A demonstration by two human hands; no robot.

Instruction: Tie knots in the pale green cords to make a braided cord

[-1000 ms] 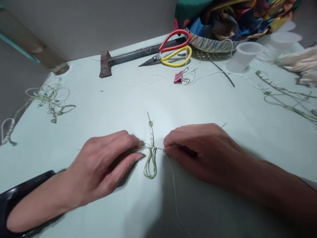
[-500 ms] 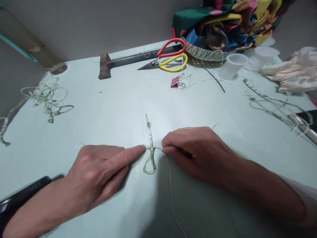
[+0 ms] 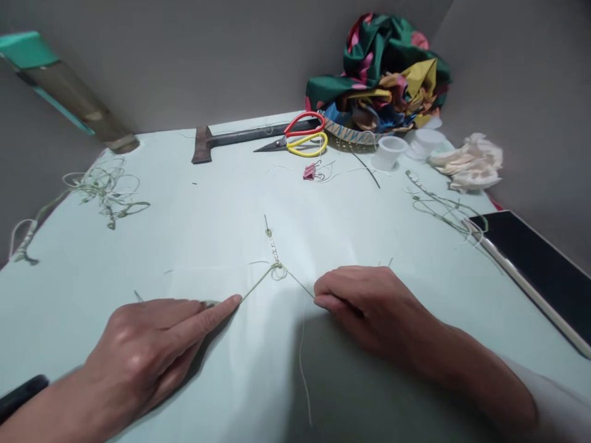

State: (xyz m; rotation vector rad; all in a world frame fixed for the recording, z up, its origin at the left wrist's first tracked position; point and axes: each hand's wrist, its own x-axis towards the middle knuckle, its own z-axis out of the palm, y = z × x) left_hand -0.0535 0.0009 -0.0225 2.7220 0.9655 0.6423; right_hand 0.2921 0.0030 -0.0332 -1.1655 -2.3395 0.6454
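Note:
A short knotted green and white cord (image 3: 273,249) lies on the table with a small loop (image 3: 278,274) at its near end. My left hand (image 3: 161,344) pinches a green strand that runs taut down and left from the knot, its index finger stretched along it. On the other side, my right hand (image 3: 369,307) is closed on a second green strand, pulled down and right. A thin white thread (image 3: 302,363) trails towards the table's near side between the hands. Another pale thread (image 3: 258,263) extends left from the knot.
Farther back lie a hammer (image 3: 202,145), scissors (image 3: 295,143) and a pink binder clip (image 3: 309,171). Tangled cords (image 3: 104,184) are at the left; more cords (image 3: 438,209) and a dark tablet-like device (image 3: 540,271) at the right. A cloth-filled basket (image 3: 355,132), plastic spools (image 3: 388,151) and crumpled tissue (image 3: 471,160) stand behind.
Both hands have moved apart and nearer to me, drawing the two green strands taut. The long green loop below the knot has shrunk to a small one. The camera view has shifted.

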